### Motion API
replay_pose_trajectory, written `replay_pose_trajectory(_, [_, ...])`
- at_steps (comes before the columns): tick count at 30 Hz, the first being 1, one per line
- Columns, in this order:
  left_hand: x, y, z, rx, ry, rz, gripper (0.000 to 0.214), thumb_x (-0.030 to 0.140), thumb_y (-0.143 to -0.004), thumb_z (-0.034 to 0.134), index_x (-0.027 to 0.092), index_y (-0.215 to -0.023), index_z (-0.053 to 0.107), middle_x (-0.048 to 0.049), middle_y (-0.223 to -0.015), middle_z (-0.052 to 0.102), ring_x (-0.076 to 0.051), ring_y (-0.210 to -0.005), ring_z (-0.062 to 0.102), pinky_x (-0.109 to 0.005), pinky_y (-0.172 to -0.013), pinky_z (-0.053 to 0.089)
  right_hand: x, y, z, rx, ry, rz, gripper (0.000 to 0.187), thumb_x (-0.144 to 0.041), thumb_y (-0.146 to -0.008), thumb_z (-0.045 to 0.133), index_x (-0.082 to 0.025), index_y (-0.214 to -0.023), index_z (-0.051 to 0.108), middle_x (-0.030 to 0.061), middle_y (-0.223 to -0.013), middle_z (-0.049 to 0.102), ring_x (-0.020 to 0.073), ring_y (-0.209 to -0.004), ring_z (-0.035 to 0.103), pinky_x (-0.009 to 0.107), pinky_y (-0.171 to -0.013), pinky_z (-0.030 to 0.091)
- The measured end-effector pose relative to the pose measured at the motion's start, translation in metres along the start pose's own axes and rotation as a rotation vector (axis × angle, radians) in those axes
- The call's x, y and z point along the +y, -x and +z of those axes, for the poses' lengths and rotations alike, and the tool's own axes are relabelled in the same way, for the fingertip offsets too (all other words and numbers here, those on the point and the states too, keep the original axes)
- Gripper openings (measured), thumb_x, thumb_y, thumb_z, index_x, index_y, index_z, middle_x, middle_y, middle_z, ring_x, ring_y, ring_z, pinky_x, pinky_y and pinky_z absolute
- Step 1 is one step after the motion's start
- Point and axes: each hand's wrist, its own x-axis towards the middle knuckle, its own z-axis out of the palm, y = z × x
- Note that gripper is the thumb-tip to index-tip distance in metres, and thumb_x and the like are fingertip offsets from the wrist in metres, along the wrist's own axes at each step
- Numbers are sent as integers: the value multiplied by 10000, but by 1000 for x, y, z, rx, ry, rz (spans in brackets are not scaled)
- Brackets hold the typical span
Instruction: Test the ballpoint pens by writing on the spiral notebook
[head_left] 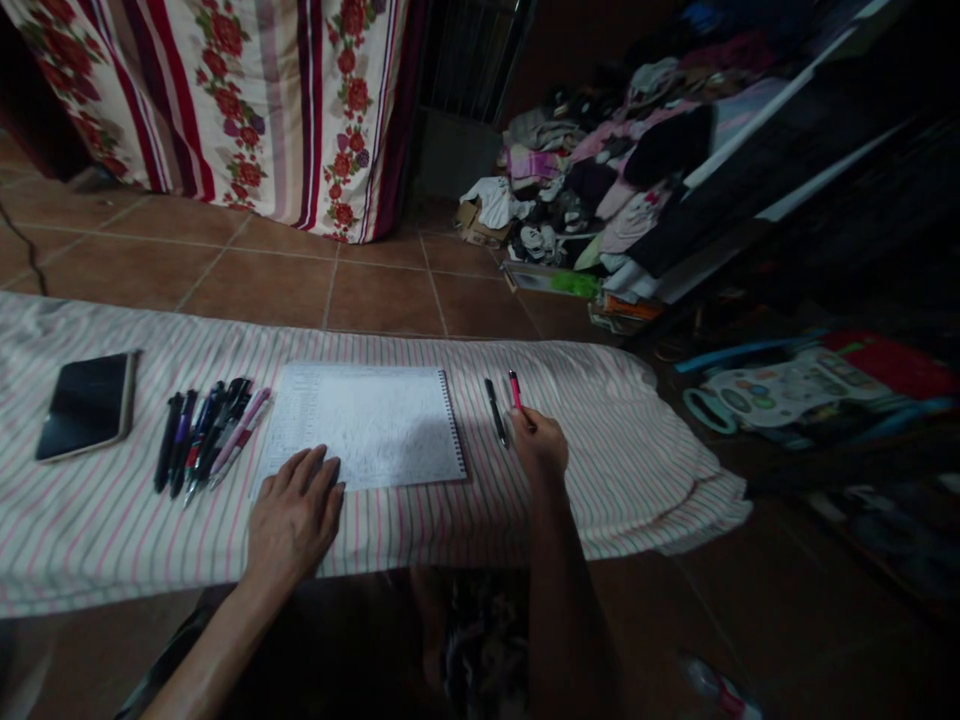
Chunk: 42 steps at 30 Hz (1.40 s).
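Observation:
My left hand (296, 510) lies flat, its fingertips on the lower left corner of a spiral notebook (375, 425) whose open page carries faint writing. To the notebook's right, my right hand (541, 440) pinches a red pen (515, 388), its dark end pointing away from me. Just left of that hand, a black pen (496, 412) lies on the striped cloth. Several more pens (206, 435), black, purple and pink, lie bunched together left of the notebook.
A dark-screened tablet (86, 405) rests at the left of the table's striped cloth (622, 450). Beyond the table hangs a flowered curtain (285, 110) over a tiled floor. Piled clothes (592, 170) fill the back right, and a bottle (716, 685) lies on the floor at lower right.

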Motion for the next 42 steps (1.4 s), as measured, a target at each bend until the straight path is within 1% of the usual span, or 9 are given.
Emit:
replay_pose_trajectory(4, [0,0,0,9,-3,-3,324,330,-856,429,167,-1078,599,-113,-1178,596,-282,-1098,498,-404,-801,444,9,-2,11,4,-12,30,352,-388,-796,452,-203,-986,683,54,-788,576,162,-700,492,249,-590,308])
replay_pose_trajectory(9, [1,0,-1,6,7,-3,311,329,-848,443,181,-1072,601,-116,-1178,596,-294,-1094,507,-413,-787,445,12,-1,28,42,-53,-33,327,-356,-784,488,-173,-976,680,60,-756,594,168,-684,506,260,-587,309])
replay_pose_trajectory(12, [1,0,0,7,15,-10,310,324,-848,445,181,-1076,597,-115,-1180,595,-293,-1097,505,-412,-790,443,12,-1,34,63,-62,-30,326,-358,-783,493,-162,-972,671,67,-773,611,172,-689,517,263,-577,299])
replay_pose_trajectory(18, [1,-1,-1,-9,12,-4,317,319,-849,445,162,-1078,598,-119,-1183,593,-292,-1096,503,-406,-786,443,7,-1,32,26,-95,70,327,-369,-765,527,-168,-1008,613,49,-797,646,171,-699,542,256,-585,301])
replay_pose_trajectory(22, [0,0,-1,-8,5,-3,320,324,-850,445,163,-1080,598,-118,-1184,593,-295,-1100,500,-408,-784,442,6,-1,30,14,-101,88,313,-368,-771,512,-162,-986,606,58,-829,659,187,-746,562,268,-623,324])
replay_pose_trajectory(29, [0,0,-1,-9,23,-7,315,319,-853,439,169,-1083,594,-115,-1193,588,-290,-1105,497,-410,-791,443,11,-3,28,-38,-57,24,326,-298,-772,450,-186,-1000,653,76,-854,660,200,-761,564,289,-637,352])
replay_pose_trajectory(38, [2,-1,-3,-29,77,-47,304,292,-857,430,185,-1095,585,-117,-1212,571,-288,-1114,486,-423,-810,435,12,-4,30,-24,-19,8,341,-276,-746,441,-198,-973,683,73,-807,644,199,-717,541,294,-617,351])
replay_pose_trajectory(40, [2,-1,-4,-35,86,-62,302,285,-859,428,181,-1095,584,-117,-1219,565,-286,-1120,478,-425,-821,432,6,-3,28,-1,-12,-8,345,-278,-749,441,-189,-981,679,81,-830,640,205,-740,543,301,-636,360])
replay_pose_trajectory(42, [1,-2,-5,-57,93,-66,292,286,-860,429,183,-1082,588,-114,-1222,562,-287,-1119,475,-426,-816,435,-4,0,26,67,-23,-58,340,-280,-749,444,-167,-968,678,103,-880,634,220,-786,547,314,-670,380])
